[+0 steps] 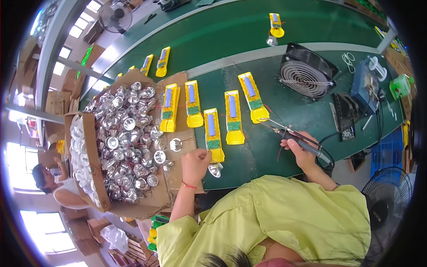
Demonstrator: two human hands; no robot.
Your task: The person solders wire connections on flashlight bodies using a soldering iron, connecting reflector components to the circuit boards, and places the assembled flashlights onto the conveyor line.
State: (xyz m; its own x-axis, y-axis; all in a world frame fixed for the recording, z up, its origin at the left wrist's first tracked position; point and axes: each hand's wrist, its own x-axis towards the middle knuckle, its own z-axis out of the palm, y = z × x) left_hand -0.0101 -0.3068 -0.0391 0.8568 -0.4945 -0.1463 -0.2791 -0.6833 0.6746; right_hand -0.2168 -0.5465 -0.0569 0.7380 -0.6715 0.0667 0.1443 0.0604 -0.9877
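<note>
My right hand (303, 150) is wrapped round a soldering iron (307, 146), its thin tip pointing up and left towards the yellow flashlight housings. My left hand (195, 165) is closed in a pinch at the lower end of the nearest yellow housing (217, 155); what its fingertips hold is too small to make out. This housing carries a blue battery cell (211, 125) and a green circuit board (213, 144). A silver reflector (215, 170) lies just below it, beside my left hand. More open housings stand in a row, including one (235, 135) and another (259, 115) near the iron's tip.
Left of me, silver reflectors (129, 124) heap on cardboard, beside a box (93, 155) of white parts. A square fan (307, 78), a blue soldering station (365, 82) and a black stand (344, 115) sit on the right. Across the bench runs a green belt (222, 33) with more housings.
</note>
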